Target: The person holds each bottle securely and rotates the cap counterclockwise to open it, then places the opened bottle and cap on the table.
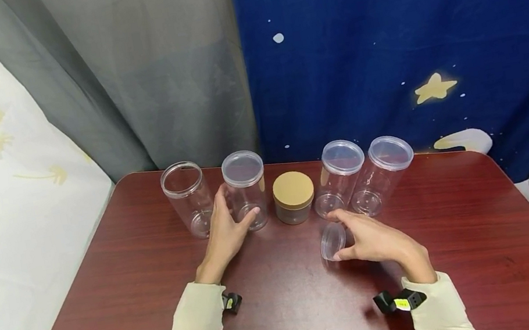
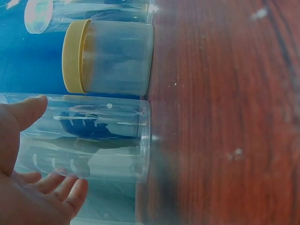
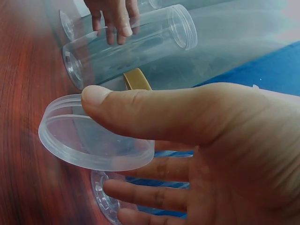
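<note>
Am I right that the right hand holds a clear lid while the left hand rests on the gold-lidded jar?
Not quite. The right hand does hold the clear lid, but the left hand rests on a clear lidded jar, as the head view shows. The gold-lidded jar stands untouched beside it.

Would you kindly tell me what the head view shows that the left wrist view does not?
Only the head view shows the right hand pinching a clear lid, plus the lidless jar. Only the left wrist view shows the left hand's fingers spread close beside the clear jar. Both show that jar and the yellow-lidded jar.
</note>
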